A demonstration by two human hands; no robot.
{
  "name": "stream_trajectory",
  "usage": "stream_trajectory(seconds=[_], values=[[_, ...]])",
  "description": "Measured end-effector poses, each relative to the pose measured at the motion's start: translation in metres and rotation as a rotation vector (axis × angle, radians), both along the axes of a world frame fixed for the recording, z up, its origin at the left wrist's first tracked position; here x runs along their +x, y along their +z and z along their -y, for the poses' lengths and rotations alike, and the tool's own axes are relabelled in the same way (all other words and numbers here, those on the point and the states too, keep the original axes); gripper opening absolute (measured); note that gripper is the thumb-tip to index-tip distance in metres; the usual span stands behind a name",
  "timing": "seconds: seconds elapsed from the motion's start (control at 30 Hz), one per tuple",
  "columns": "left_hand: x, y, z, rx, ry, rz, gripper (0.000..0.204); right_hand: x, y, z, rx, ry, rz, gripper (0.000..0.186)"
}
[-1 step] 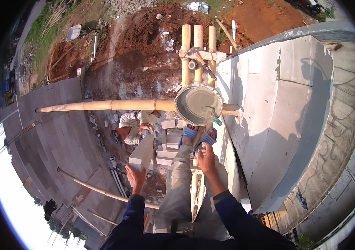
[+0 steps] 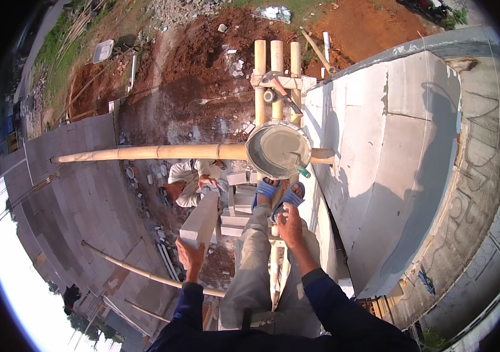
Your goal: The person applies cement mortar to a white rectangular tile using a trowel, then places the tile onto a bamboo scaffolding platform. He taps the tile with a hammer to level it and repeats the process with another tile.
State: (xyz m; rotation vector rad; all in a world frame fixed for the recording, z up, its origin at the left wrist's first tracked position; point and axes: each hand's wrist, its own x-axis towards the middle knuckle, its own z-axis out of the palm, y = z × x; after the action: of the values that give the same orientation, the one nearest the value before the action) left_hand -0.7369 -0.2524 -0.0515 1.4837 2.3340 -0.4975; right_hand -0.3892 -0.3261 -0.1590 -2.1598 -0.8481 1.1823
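My left hand (image 2: 190, 256) grips the near end of a long pale grey building block (image 2: 201, 220), fingers wrapped around its lower edge. At the block's far end is the hand (image 2: 207, 180) of a person (image 2: 186, 183) below me, touching or very close to it. My right hand (image 2: 290, 227) is over my right leg, fingers loosely bent and somewhat apart, with nothing visible in them. Ahead of my blue sandals (image 2: 267, 189) sits a round bucket (image 2: 252, 162) of wet grey mortar (image 2: 278, 146). A green-handled trowel (image 2: 303, 171) leans inside its rim.
I stand on bamboo scaffolding; its poles (image 2: 260, 56) run ahead, and a cross pole (image 2: 173, 152) extends left. A red and black hammer (image 2: 285, 94) and a roll of tape (image 2: 270, 95) lie there. More blocks (image 2: 235, 220) are stacked below. A block wall (image 2: 358, 141) rises at right.
The view has shifted very slightly. Both hands and the block keep nearly the same places.
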Motion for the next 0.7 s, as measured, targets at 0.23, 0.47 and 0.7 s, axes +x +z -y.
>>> stream_trajectory(seconds=[0.23, 0.47, 0.7], values=[[0.013, 0.246, 0.008, 0.084, -0.204, 0.166, 0.099, 0.004, 0.146, -0.039, 0.087, 0.508, -0.22, 0.089], [0.067, 0.46, -0.062, 0.16, -0.454, 0.398, 0.093, 0.005, 0.329, -0.123, 0.426, 0.977, -0.066, 0.141], [0.09, 0.614, -0.104, 0.223, -0.666, 0.57, 0.09, 0.043, 0.461, -0.156, 0.839, 0.833, -0.069, 0.116]])
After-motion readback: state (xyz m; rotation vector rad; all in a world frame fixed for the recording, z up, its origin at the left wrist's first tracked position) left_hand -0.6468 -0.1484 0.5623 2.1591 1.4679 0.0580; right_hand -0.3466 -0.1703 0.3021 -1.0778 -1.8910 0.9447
